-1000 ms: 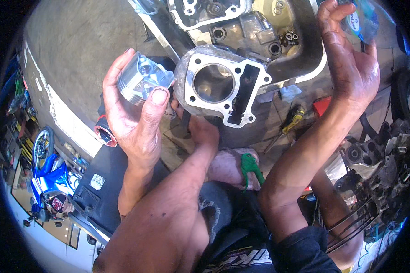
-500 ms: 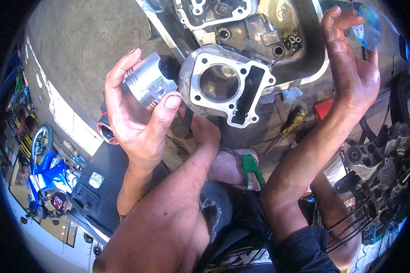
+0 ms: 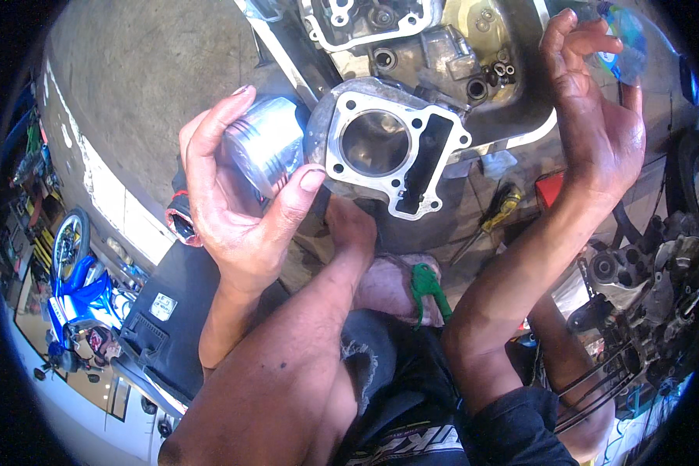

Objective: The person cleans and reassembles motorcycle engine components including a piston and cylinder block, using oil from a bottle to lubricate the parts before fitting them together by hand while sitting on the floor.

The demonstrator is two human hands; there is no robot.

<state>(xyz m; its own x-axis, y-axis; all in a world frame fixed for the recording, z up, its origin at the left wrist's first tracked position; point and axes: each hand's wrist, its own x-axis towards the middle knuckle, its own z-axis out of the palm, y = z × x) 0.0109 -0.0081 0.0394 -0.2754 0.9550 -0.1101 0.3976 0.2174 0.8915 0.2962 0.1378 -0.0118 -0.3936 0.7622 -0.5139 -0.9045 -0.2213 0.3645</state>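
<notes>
My left hand [image 3: 245, 225] grips a shiny silver piston [image 3: 266, 147] between its fingers and thumb, with the ring grooves on the finger side. Just right of the piston is an engine cylinder block [image 3: 436, 167], its flat gasket face and round bore turned up toward me. My right hand [image 3: 602, 128] is raised at the upper right, fingers curled round a clear plastic bottle [image 3: 637, 46] with a blue and green label. Part of the bottle is hidden behind the fingers.
Beyond the cylinder block, a metal tray [image 3: 532, 116] holds engine casings [image 3: 443, 58] and small round parts [image 3: 499, 74]. A yellow-handled screwdriver [image 3: 505, 208] lies on the floor. A dark engine [image 3: 645, 287] stands at right, a blue motorcycle [image 3: 89, 299] at far left.
The piston has turned in my left hand, showing more of its smooth side, and the fingers have shifted slightly right. My right hand has moved a little to the left.
</notes>
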